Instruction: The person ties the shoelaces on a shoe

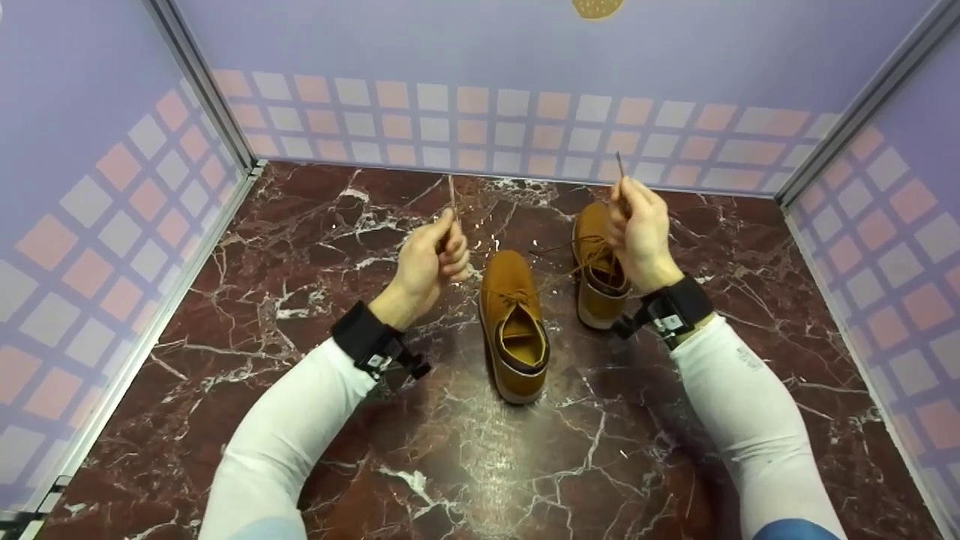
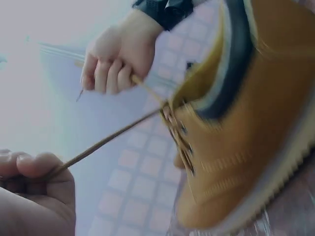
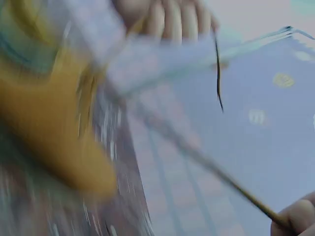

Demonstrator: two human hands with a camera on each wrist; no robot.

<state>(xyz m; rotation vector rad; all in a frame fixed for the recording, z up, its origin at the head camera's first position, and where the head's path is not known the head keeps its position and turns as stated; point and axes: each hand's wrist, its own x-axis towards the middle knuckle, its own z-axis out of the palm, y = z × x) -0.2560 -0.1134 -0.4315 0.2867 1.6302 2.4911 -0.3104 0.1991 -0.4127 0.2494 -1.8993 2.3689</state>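
Observation:
Both hands are raised on either side of a tan lace-up shoe (image 1: 507, 271) with a dark collar, its toe facing away. My left hand (image 1: 429, 259) grips one end of its brown shoelace (image 2: 106, 140), the tip sticking up above the fist. The right hand (image 1: 639, 229) grips the other end, its tip also poking up. From the crossing at the shoe's throat, both lace ends run straight out to the hands in the left wrist view. Much of the shoe (image 3: 54, 123) is blurred in the right wrist view.
A second tan shoe (image 1: 598, 304), its laces loose and spread, stands behind and right of the first, partly hidden by the right hand. Both rest on a dark red marbled surface (image 1: 300, 390). Lilac panels (image 1: 495, 45) with pink and white squares enclose the back and sides.

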